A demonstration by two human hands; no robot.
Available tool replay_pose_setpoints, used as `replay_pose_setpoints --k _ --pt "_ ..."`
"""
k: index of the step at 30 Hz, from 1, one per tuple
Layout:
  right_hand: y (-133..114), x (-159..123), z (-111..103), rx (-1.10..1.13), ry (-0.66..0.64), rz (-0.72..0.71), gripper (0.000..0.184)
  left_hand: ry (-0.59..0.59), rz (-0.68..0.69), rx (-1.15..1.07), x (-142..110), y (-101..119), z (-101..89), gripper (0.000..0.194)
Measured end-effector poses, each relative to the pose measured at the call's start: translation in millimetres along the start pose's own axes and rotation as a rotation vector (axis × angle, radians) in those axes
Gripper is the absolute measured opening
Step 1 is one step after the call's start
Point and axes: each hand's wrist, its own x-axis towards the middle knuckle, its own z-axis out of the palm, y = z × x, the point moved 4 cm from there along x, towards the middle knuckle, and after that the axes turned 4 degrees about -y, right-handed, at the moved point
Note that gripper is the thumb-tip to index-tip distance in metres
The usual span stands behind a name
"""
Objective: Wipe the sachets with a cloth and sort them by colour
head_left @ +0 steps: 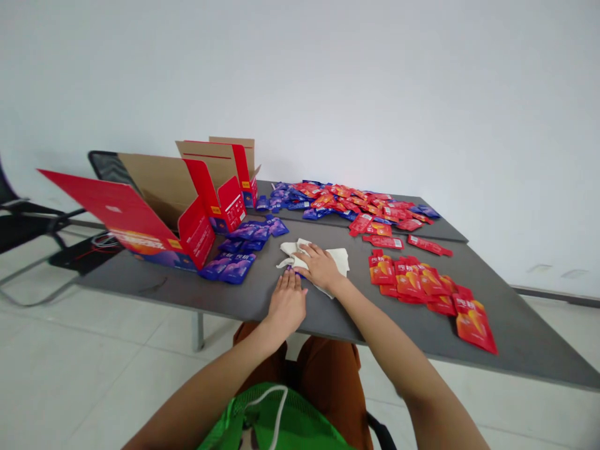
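Observation:
A cream cloth (338, 257) lies crumpled on the grey table in front of me. My right hand (322, 267) presses on it, with the fingers curved over its bunched part. Just beside it my left hand (287, 303) rests palm down, fingers stretched forward and lying flat. A small purple edge (298, 272) shows at its fingertips; the rest of that item is hidden under the hands and cloth. Left of the cloth is a group of purple spouted pouches (237, 267). Overlapping red spouted pouches (412, 278) lie to the right.
Open red cartons (197, 234) stand along the table's left side, flaps raised. A mixed heap of red and purple pouches (337, 200) covers the back of the table (187, 294). A black chair (28, 228) stands at far left, and a white wall (375, 94) rises behind.

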Motion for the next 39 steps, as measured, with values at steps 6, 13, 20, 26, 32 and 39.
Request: replay_pose_setpoints --k 6,13,20,26,32,39 --pt "37.5 27.7 -9.3 -0.061 -0.071 0.292 0.051 -0.018 -0.190 -0.088 -2.3 1.8 0.2 0.050" --pt "52.6 30.3 -53.9 0.065 0.016 0.220 0.045 0.040 -0.176 -0.147 -11.8 -6.2 0.8 0.048" --pt "-3.9 -5.2 -17.6 0.248 -0.087 -0.335 0.048 0.055 -0.153 -0.167 -13.8 -4.1 -6.1 0.046" --pt "-0.1 -3.7 6.8 0.227 -0.026 -0.434 0.047 0.063 -0.168 -0.178 -13.7 -6.9 -18.0 0.043" --pt "31.9 27.2 12.2 0.182 0.101 -0.293 0.047 0.045 -0.199 -0.176 -13.7 -10.7 -13.2 0.043" --pt "71.6 33.8 -3.2 0.116 0.090 0.069 0.046 0.035 -0.187 -0.181 -15.1 -11.4 -12.4 0.044"
